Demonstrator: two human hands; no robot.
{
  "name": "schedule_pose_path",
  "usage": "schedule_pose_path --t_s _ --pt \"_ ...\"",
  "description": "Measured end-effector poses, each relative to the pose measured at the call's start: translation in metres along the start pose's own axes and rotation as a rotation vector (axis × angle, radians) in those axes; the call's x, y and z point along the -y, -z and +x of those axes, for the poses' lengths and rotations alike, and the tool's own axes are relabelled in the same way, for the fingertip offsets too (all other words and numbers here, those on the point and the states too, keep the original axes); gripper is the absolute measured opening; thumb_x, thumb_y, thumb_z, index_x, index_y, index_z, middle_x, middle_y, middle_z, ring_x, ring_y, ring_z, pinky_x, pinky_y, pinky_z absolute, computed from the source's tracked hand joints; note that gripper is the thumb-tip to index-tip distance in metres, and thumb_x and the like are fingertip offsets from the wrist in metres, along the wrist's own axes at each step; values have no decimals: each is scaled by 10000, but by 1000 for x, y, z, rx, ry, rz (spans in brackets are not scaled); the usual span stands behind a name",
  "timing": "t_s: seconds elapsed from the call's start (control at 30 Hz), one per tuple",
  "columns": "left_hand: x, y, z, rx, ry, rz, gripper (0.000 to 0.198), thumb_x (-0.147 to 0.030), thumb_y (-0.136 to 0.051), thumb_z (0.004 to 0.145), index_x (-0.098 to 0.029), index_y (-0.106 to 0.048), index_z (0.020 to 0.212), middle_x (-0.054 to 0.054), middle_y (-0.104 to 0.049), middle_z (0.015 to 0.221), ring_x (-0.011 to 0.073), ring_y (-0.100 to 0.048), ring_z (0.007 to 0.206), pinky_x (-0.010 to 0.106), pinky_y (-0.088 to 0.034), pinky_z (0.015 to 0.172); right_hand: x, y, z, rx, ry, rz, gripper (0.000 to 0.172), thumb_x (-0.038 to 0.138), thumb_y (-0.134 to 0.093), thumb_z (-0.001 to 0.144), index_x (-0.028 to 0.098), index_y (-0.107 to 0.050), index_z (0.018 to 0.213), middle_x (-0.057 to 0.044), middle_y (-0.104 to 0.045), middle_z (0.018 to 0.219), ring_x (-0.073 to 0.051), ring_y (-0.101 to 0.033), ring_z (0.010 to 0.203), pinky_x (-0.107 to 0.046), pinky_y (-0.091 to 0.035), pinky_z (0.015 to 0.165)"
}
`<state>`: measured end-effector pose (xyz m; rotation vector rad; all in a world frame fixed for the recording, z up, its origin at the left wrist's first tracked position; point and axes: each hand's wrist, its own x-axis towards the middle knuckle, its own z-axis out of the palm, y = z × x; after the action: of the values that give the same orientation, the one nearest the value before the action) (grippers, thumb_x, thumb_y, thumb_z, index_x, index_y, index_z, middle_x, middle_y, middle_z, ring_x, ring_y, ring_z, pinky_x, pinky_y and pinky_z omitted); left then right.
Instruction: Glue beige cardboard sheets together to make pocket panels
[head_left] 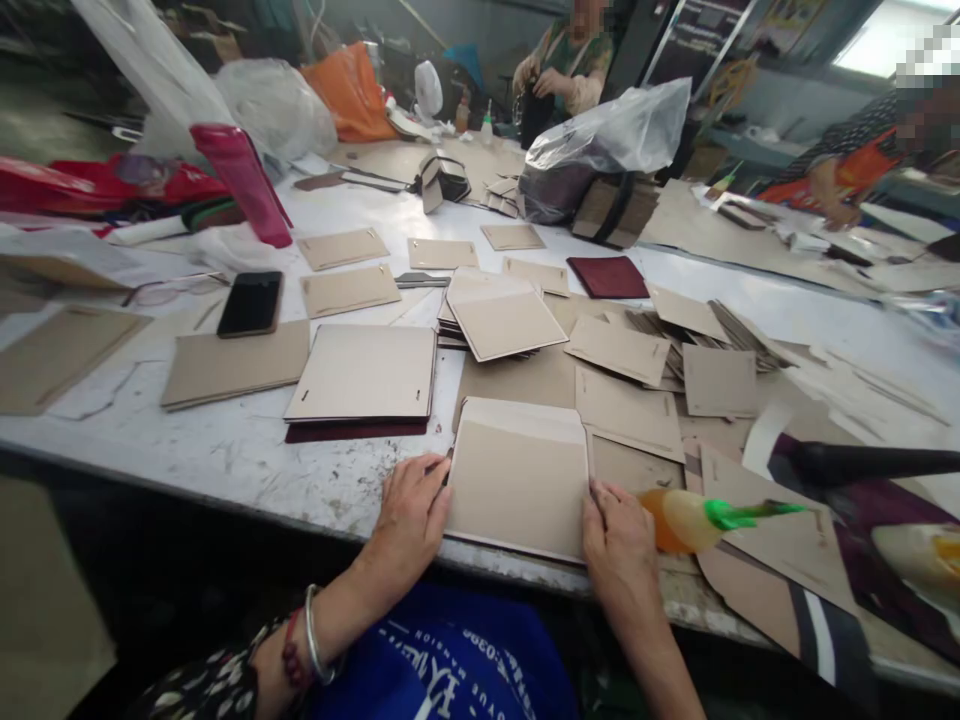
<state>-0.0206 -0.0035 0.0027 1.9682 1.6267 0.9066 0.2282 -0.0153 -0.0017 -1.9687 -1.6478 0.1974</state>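
A flat beige panel (517, 480) with a pale strip along its far edge lies at the table's front edge. My left hand (411, 510) grips its left side, fingers curled at the edge. On the opposite side, my right hand (619, 535) closes round the right edge, with some fingertips hidden. Just right of that hand lies a glue bottle (682, 520) with amber contents and a green nozzle. A stack of beige panels (367, 370) over a dark red piece is to the left. Beyond the held panel sits another stack of panels (506, 315).
Beige pieces (619, 350) are spread and heaped on the right. A phone (251, 303) rests at left, near a pink case (240, 185). Farther back are a dark red folded piece (607, 277) and a bag under clear plastic (600, 150). Two people work across the tables.
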Motion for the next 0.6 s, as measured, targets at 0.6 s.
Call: schedule_pose_path --t_s 0.6 --pt "-28 23 15 150 824 -1353 459 -353 -710 723 -174 -481 1078 55 -707 903 206 -681 806 266 -537 633 49 23 -6 277 -749 1214 629 508 -735 644 174 -534 1138 -64 -681 994 -238 -630 933 -348 -520 783"
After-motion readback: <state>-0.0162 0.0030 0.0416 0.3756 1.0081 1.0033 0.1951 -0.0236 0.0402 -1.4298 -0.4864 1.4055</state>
